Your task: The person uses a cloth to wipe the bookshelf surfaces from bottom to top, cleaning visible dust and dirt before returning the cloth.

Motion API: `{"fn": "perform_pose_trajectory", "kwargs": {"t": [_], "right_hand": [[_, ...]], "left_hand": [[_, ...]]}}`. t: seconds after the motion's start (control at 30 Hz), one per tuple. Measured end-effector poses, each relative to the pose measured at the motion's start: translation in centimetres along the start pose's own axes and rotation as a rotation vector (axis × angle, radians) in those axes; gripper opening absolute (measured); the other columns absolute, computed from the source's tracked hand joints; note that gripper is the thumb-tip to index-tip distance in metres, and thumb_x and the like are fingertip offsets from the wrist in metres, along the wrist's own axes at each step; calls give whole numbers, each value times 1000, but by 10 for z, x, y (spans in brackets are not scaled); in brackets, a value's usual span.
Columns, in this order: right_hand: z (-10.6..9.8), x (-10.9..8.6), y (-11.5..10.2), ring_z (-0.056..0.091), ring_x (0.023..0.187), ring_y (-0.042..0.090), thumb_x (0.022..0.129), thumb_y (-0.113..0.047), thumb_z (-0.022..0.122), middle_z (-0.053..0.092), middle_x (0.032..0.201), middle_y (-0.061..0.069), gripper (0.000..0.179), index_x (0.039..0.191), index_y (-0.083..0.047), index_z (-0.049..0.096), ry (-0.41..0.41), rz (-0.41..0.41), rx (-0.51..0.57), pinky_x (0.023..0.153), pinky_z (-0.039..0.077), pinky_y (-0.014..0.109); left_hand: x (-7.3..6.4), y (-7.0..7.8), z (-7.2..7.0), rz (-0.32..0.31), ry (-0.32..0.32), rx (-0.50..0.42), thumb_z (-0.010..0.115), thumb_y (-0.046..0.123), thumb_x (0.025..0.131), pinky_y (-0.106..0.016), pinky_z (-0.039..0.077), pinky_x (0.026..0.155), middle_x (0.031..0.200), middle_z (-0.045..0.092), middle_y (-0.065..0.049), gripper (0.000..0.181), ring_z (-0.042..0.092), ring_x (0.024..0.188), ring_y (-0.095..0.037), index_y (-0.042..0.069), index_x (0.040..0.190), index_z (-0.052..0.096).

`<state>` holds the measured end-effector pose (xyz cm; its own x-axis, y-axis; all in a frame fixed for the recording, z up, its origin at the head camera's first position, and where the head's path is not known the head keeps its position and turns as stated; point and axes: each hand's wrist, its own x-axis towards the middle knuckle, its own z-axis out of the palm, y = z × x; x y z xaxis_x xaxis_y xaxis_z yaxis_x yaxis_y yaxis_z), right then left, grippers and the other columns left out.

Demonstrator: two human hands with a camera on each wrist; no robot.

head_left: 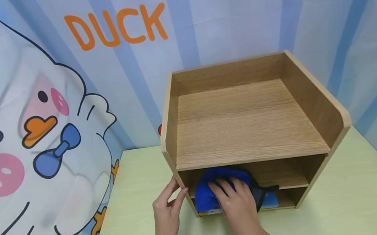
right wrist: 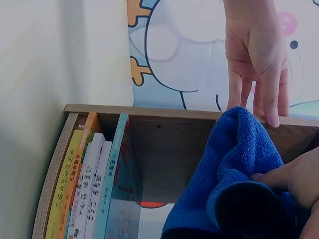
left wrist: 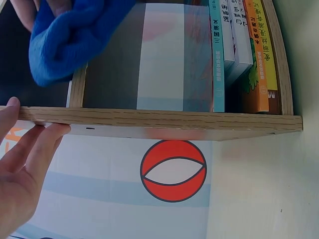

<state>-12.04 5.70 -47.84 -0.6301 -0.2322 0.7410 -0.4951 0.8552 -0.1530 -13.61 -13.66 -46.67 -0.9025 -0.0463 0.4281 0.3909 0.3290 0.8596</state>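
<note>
A small wooden shelf unit [head_left: 247, 122] stands on the table, its upper tray bare and two lower compartments facing me. My left hand [head_left: 166, 211] grips the front edge of its left side panel, thumb at the edge and fingers along the outside. In the middle compartment's opening, my right hand [head_left: 237, 203] holds a blue terry cloth [head_left: 204, 195] with a black backing and a short black strap [head_left: 269, 188]. The right wrist view shows the thumb pressed into a fold of the cloth [right wrist: 239, 144], bunched against the left panel. Part of the right hand's grip is hidden.
Several upright books [right wrist: 75, 194] fill one end of the bottom compartment, partly hidden by the cloth in the head view. A pale green tabletop [head_left: 138, 168] surrounds the shelf. Behind hangs a striped duck-print curtain [head_left: 233, 21].
</note>
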Motion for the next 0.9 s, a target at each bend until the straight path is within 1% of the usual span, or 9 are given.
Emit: {"fn": "perform_pose_trajectory", "kwargs": {"t": [0.17, 0.37, 0.47, 0.6, 0.63, 0.73, 0.83, 0.9], "right_hand": [[6, 3, -5, 61, 99, 36, 73, -4, 80, 70, 110, 6, 39, 111, -14, 73, -8, -27, -2, 78, 54, 50], [9, 4, -9, 62, 101, 34, 80, -7, 74, 71, 110, 6, 33, 112, -15, 74, -6, -28, 10, 80, 54, 49], [10, 4, -10, 62, 101, 33, 80, -6, 75, 71, 111, 6, 33, 112, -15, 74, -9, -25, 18, 81, 55, 49], [11, 4, -11, 62, 101, 32, 79, -6, 77, 71, 111, 6, 34, 112, -14, 74, 7, -31, 34, 82, 55, 48], [12, 5, -11, 62, 100, 32, 80, -7, 76, 71, 110, 6, 32, 111, -14, 74, 17, -33, 40, 82, 55, 48], [14, 5, -11, 63, 98, 31, 88, -12, 65, 71, 109, 7, 24, 111, -12, 73, 59, -35, 56, 80, 55, 47], [15, 6, -13, 63, 97, 30, 93, -13, 55, 71, 107, 7, 25, 110, -10, 73, 80, -33, 76, 82, 56, 46], [16, 7, -13, 64, 97, 29, 93, -10, 53, 71, 106, 8, 26, 110, -9, 73, 88, -37, 91, 83, 56, 45]], "left_hand": [[-1, 0, 0, 0, 3, -6, 69, 17, 95, -27, 60, 71, 131, 64, -6, 47, 66, 110, -23, 14, 141, 59], [0, 0, 1, 6, 4, -2, 68, 16, 95, -29, 60, 69, 131, 64, -7, 47, 67, 110, -24, 13, 141, 59], [0, 0, 1, 14, 5, 1, 69, 15, 95, -31, 61, 69, 132, 64, -7, 47, 67, 110, -24, 13, 141, 59], [-1, -1, 1, 22, 9, 11, 69, 15, 95, -29, 61, 68, 131, 64, -6, 47, 67, 109, -22, 13, 141, 59], [-1, -1, 1, 23, 10, 13, 69, 15, 95, -28, 60, 68, 131, 64, -6, 47, 67, 109, -22, 13, 141, 59], [-1, 0, 1, 25, 11, 25, 68, 14, 95, -25, 60, 68, 131, 64, -6, 46, 67, 109, -21, 13, 141, 59], [-1, 0, 1, 28, 12, 40, 68, 15, 96, -25, 60, 68, 131, 64, -6, 46, 67, 109, -21, 13, 141, 59], [-1, -1, 1, 33, 14, 49, 68, 15, 96, -25, 60, 67, 131, 65, -6, 46, 67, 109, -21, 13, 141, 59]]}}
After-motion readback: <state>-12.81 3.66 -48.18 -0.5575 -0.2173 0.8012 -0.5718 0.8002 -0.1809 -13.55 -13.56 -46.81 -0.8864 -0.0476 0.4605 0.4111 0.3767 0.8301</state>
